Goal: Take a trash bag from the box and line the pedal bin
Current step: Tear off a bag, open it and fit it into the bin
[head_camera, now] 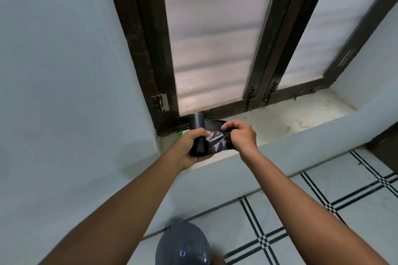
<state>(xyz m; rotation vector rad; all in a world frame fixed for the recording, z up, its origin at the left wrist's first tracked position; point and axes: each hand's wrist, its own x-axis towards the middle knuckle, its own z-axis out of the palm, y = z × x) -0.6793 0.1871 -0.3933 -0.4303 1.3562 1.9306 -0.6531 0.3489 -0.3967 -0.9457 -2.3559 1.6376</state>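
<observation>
Black plastic film, a roll of trash bags [197, 133], sits at the centre of the frame, held above the window sill [286, 118]. My left hand [189, 146] is wrapped round the roll's middle, fingers curled tight on it, so that the roll stands nearly upright and cannot turn freely. My right hand [241, 135] pinches the loose outer sheet [217, 140] between thumb and fingertips, just right of the roll. I judge this split grip to be deliberate: one hand anchors the stock, the other draws off a single bag.

A scrap of green label [182, 133] shows behind the left hand at the sill's left corner. It may belong to the box, but too little is visible to confirm.

The pedal bin [183, 245] stands on the tiled floor [301, 211] at the lower centre of the frame, directly below my forearms, with its grey lid shut. No liner shows at its rim.

Assessment: the bag is only partly unrolled and not yet separated. The next move calls for a firm hold on the roll while the sheet is pulled along to the perforation. Thin film may tear unevenly if it is jerked.
</observation>
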